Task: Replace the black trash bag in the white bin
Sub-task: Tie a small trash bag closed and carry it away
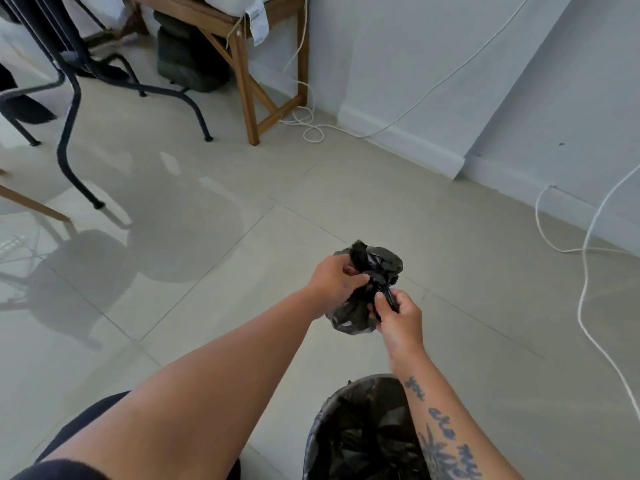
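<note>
A crumpled black trash bag [367, 289] is gripped above the pale tiled floor [214, 237] by both hands: the left hand [334, 280] is closed around its side, the right hand [398, 315] pinches a twisted end. The bin [360, 434], lined in black, stands below. Forearm lettering is seen but cannot be read reliably; a white tag [257, 20] hangs from wooden furniture [242, 64]. White cables [585, 271] trail along the grey wall [450, 46].

Bunched bag [367, 289] held above floor [242, 254] betw. both hands, left hand [334, 280] & right hand [398, 315]. Lined bin [360, 434] at near edge, under right forearm. Cables [585, 271] along right wall.
</note>
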